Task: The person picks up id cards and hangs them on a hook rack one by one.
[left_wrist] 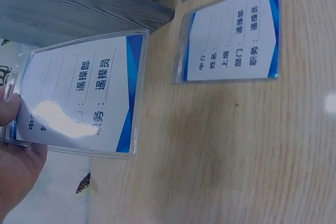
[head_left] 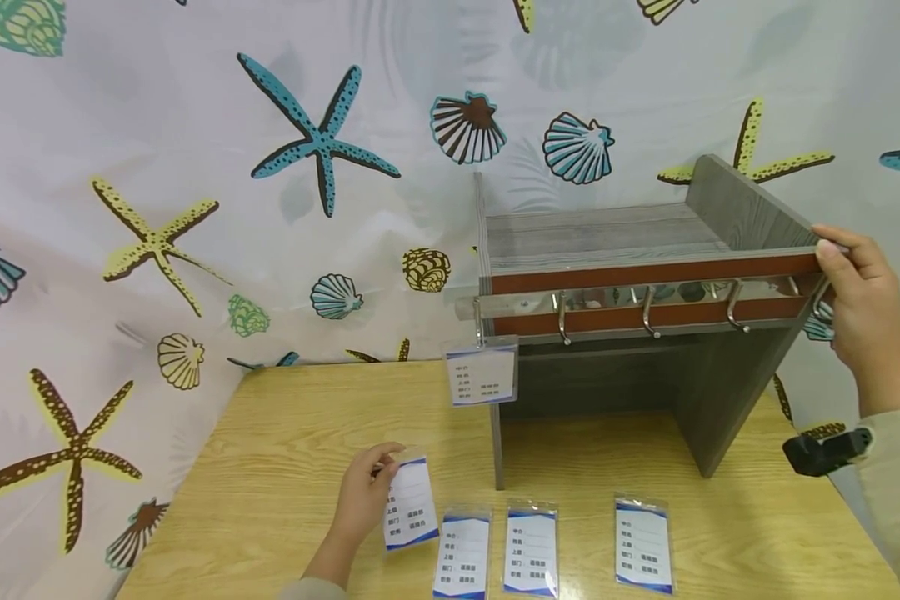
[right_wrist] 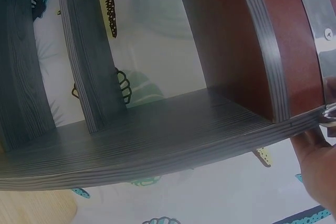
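My left hand [head_left: 367, 487] pinches a clear-sleeved name badge [head_left: 410, 504] by its top edge. In the left wrist view this badge [left_wrist: 84, 93] is raised over the table, with glare across its print. My right hand [head_left: 862, 292] grips the right front corner of a grey wooden shelf [head_left: 607, 229], thumb in front by the end hook. Only part of that hand [right_wrist: 317, 174] shows in the right wrist view. A metal rail [head_left: 600, 300] with several hooks runs along the shelf's front. Another badge [head_left: 482, 372] hangs from the leftmost hook [head_left: 478, 321].
Three badges lie on the wooden table [head_left: 292, 433] in front of the shelf: a left one [head_left: 462, 554], a middle one [head_left: 531, 550] and a right one [head_left: 642, 543]. A curtain [head_left: 195, 108] printed with starfish and shells hangs behind. A black wrist device [head_left: 825, 452] sits at my right sleeve.
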